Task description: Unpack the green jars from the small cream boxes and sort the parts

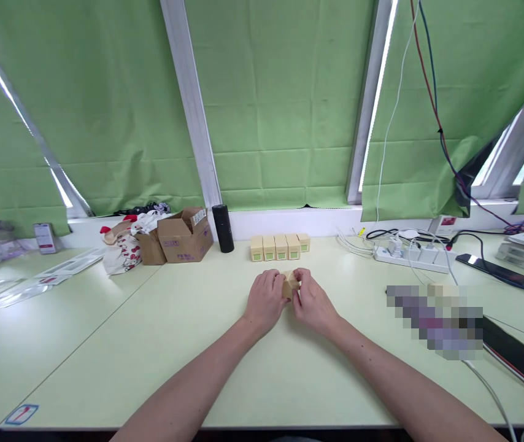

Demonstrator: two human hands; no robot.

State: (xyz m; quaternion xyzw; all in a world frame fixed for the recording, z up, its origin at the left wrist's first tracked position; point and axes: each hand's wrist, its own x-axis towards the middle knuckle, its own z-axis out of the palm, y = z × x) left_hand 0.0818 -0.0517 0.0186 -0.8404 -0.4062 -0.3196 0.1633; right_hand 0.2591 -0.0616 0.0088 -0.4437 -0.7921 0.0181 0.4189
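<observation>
Between my two hands is a small tan cardboard box (289,286), just above or on the table. My left hand (265,298) wraps round its left side, with the fingers over the back. On the other side, my right hand (313,301) pinches the box near its top and right edge with thumb and fingers. Part of the box is hidden by the fingers, so I cannot tell whether its flap is fully closed. Just beyond my hands stands a row of several similar small boxes (281,247) with green-and-white labels.
A black cylinder (223,228), an opened carton (185,236) and a white printed bag (121,248) stand back left. To the right lie a power strip (413,258) with cables, a black slab-shaped device (498,271) and a blurred-out patch (432,319) on the pale table (161,344).
</observation>
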